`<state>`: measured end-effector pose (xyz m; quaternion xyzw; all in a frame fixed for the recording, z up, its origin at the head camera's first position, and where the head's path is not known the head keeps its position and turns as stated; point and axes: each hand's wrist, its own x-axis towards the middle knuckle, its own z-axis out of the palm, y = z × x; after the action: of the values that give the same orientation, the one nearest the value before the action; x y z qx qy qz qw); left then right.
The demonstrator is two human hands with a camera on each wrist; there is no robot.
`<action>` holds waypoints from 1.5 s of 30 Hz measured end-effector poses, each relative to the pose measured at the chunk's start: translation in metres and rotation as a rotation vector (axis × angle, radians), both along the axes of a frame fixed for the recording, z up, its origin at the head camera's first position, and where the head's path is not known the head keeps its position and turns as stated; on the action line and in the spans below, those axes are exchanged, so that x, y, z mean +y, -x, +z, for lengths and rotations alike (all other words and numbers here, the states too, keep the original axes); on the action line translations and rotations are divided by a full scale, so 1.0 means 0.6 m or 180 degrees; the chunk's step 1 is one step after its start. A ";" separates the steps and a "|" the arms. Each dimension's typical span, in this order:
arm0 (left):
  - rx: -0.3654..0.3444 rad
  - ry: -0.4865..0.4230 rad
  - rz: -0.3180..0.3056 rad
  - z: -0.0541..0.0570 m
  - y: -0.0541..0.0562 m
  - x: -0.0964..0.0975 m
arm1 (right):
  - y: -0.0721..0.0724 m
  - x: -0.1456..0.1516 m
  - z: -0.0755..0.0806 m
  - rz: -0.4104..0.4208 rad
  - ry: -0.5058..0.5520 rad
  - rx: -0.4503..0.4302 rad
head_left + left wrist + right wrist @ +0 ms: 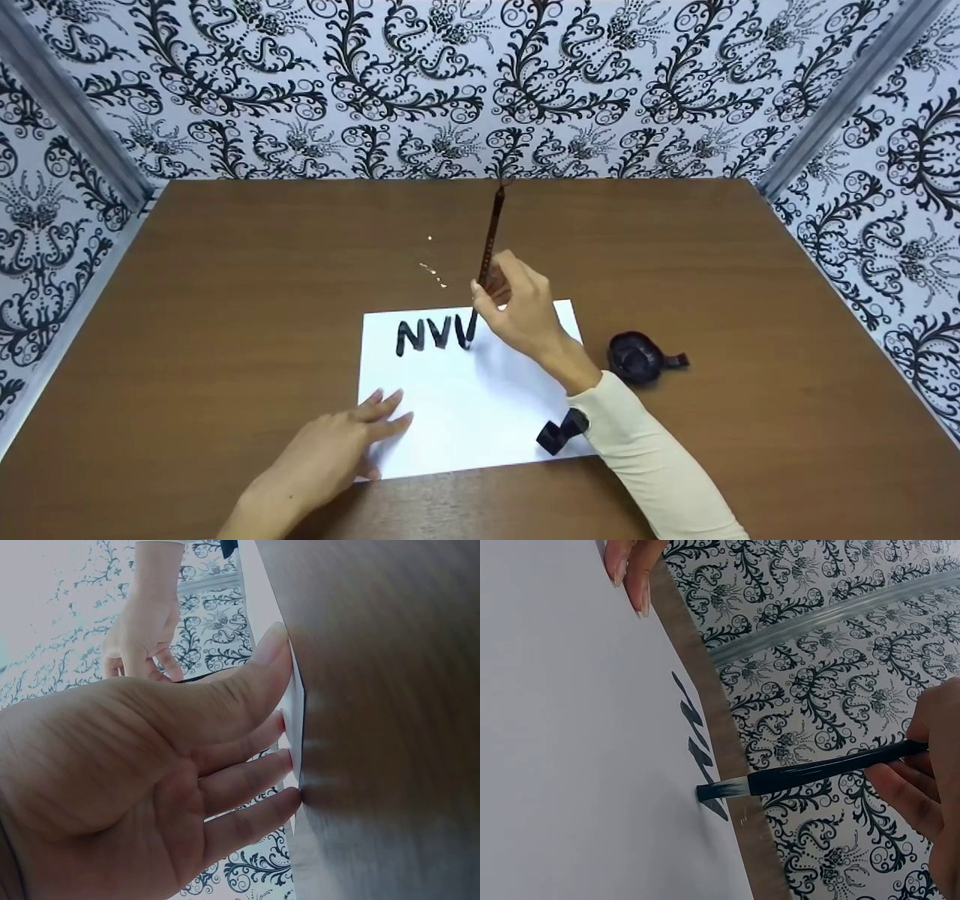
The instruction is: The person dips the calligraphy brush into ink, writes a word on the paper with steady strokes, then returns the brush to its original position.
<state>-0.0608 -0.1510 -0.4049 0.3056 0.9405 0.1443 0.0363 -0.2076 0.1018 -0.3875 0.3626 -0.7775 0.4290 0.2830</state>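
Observation:
A white sheet of paper (450, 420) lies on the table, with bold black strokes (424, 335) in a row near its far edge. My right hand (525, 307) pinches a dark paintbrush (491, 232), held steeply upright over the sheet. In the right wrist view, the brush's black-tipped bristles (721, 789) touch the paper at the last stroke. My left hand (322, 450) rests with spread fingers on the sheet's near left corner. From the left wrist, its thumb and fingertips (281, 765) show at the paper's edge.
A small black dish (636, 358) with a short handle stands on the brown table (225, 315), right of the paper. A dark object (561, 431) appears beside my right sleeve, over the sheet's near right corner. Patterned walls (450, 82) enclose the table's back and sides.

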 end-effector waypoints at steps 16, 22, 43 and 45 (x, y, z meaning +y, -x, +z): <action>0.0011 0.0040 0.0008 -0.003 0.000 0.000 | 0.006 0.010 0.011 -0.0140 0.0326 0.0224; 0.0032 0.0044 0.0013 -0.003 0.000 0.000 | 0.013 0.010 0.001 -0.0162 0.0360 0.0280; -0.0077 -0.0087 0.0038 0.000 0.000 0.002 | 0.020 0.008 -0.011 -0.0164 0.0354 0.0280; -0.0078 -0.0078 0.0042 0.001 0.000 0.002 | 0.020 0.009 -0.011 -0.0176 0.0332 0.0262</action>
<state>-0.0608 -0.1499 -0.4046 0.2980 0.9401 0.1597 0.0431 -0.2193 0.1070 -0.3942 0.3431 -0.7515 0.4456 0.3449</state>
